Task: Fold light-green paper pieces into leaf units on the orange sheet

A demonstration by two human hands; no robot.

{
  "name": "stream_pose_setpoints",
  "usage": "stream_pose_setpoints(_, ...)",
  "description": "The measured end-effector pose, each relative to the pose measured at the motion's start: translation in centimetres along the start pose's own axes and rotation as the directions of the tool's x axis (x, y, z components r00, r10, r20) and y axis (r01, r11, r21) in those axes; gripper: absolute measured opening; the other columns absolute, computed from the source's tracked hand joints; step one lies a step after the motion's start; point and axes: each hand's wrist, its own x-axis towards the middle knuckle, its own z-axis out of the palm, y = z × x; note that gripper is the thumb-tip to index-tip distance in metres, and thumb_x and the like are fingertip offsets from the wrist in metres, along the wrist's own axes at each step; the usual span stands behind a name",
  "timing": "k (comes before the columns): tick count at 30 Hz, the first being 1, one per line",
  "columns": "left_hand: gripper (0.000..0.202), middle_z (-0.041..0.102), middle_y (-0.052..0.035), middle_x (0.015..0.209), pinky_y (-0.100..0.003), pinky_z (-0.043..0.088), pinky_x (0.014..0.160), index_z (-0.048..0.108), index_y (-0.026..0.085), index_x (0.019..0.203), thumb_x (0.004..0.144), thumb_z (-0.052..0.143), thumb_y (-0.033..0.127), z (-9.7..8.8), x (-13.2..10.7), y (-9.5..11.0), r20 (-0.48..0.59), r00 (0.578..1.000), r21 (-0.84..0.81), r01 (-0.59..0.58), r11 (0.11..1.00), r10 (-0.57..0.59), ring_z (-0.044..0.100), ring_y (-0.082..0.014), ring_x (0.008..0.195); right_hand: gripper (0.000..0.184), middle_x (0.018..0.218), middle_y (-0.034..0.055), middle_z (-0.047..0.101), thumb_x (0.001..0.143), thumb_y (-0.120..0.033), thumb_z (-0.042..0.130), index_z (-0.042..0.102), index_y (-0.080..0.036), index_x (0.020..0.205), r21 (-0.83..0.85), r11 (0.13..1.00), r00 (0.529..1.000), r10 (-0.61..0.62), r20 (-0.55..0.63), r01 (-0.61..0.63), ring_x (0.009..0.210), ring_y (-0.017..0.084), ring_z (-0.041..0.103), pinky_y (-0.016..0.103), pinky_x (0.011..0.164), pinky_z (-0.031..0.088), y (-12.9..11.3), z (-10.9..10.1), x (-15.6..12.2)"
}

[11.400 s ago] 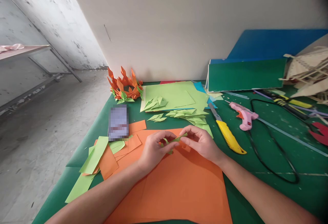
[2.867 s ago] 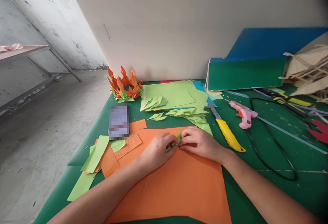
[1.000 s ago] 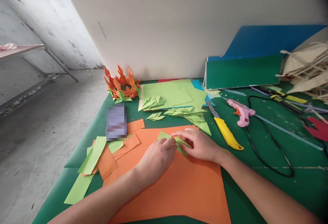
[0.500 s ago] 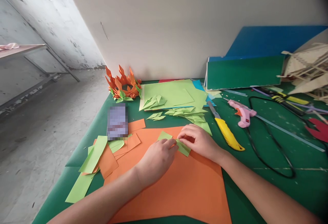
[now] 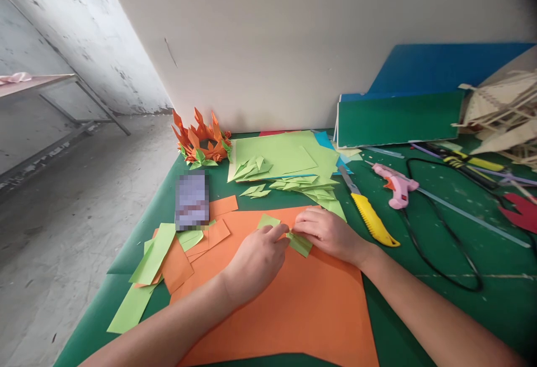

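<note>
A green paper strip (image 5: 300, 245) lies slantwise over the upper part of a large orange sheet (image 5: 268, 316). Both of my hands meet over the strip's middle, which they partly cover. The fingers of my left hand (image 5: 259, 258) are bent and pinched at the strip from the left. From the right, my right hand (image 5: 325, 233) has its fingertips closed at the same spot. Any fold between the fingertips is too small to make out. Behind them is a pile of folded green paper pieces (image 5: 308, 186).
Loose green and orange strips (image 5: 153, 252) lie left, below a blurred purple object (image 5: 192, 200). Behind stand an orange paper crown (image 5: 203, 140) and green sheets (image 5: 285, 151). To the right lie a yellow-handled saw-like knife (image 5: 373, 216), a pink glue gun (image 5: 396, 185) and its black cord (image 5: 444, 266).
My right hand's fingers have drawn closer together and curled over the strip. My left fingers have shifted slightly, one lifting a little. The strip stays in place.
</note>
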Motion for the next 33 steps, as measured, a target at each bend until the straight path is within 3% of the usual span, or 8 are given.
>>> stream_pose_setpoints(11,0.025,0.063,-0.0071,0.107,-0.030,0.052,0.082,0.063,0.019,0.096,0.093,0.039,0.012,-0.1,0.2,0.0,0.024,1.000,-0.009,0.009,1.000,-0.009,0.061,-0.0181,0.091,0.029,0.094,0.0076,0.066,0.100,-0.019,0.039,0.068,-0.019,0.104,-0.047,0.998,0.999,-0.034,0.041,0.036,0.089,0.020,0.058,0.033,0.075,0.049,0.3,0.1,-0.1)
stream_pose_setpoints(16,0.030,0.062,-0.0051,0.115,-0.026,0.053,0.072,0.060,0.020,0.111,0.093,0.038,0.012,-0.4,0.1,0.2,0.107,0.991,0.031,0.075,0.997,-0.078,0.065,-0.0163,0.084,0.027,0.094,0.0070,0.067,0.099,-0.020,0.042,0.069,-0.020,0.101,-0.030,0.999,0.998,-0.026,0.054,0.028,0.090,0.019,0.058,0.033,0.077,0.049,0.2,-0.3,0.0)
stream_pose_setpoints(19,0.033,0.059,-0.0040,0.122,-0.026,0.053,0.064,0.059,0.022,0.115,0.092,0.038,0.012,-0.5,0.1,0.1,0.133,0.989,0.074,0.053,0.996,-0.063,0.066,-0.0151,0.076,0.026,0.093,0.0068,0.066,0.098,-0.019,0.044,0.070,-0.020,0.096,-0.006,1.000,0.997,-0.017,0.074,0.018,0.090,0.019,0.058,0.033,0.078,0.049,0.0,-0.7,0.2)
stream_pose_setpoints(28,0.035,0.057,-0.0025,0.123,-0.025,0.048,0.055,0.055,0.023,0.120,0.093,0.035,0.013,-0.3,0.2,-0.1,0.116,0.990,0.050,0.081,0.995,-0.086,0.064,-0.0122,0.066,0.025,0.094,0.0093,0.066,0.095,-0.017,0.044,0.069,-0.018,0.091,-0.032,0.999,0.996,-0.036,0.076,0.039,0.090,0.021,0.058,0.035,0.078,0.049,-0.3,-1.0,0.0)
stream_pose_setpoints(33,0.032,0.057,-0.0027,0.122,-0.024,0.045,0.051,0.055,0.022,0.118,0.093,0.035,0.014,-0.4,0.3,0.0,0.119,0.989,0.064,0.078,0.995,-0.085,0.063,-0.0116,0.064,0.022,0.090,0.0071,0.066,0.096,-0.022,0.047,0.068,-0.019,0.092,0.051,0.999,0.999,-0.019,0.040,0.017,0.085,0.018,0.058,0.032,0.076,0.046,-0.3,-1.1,0.2)
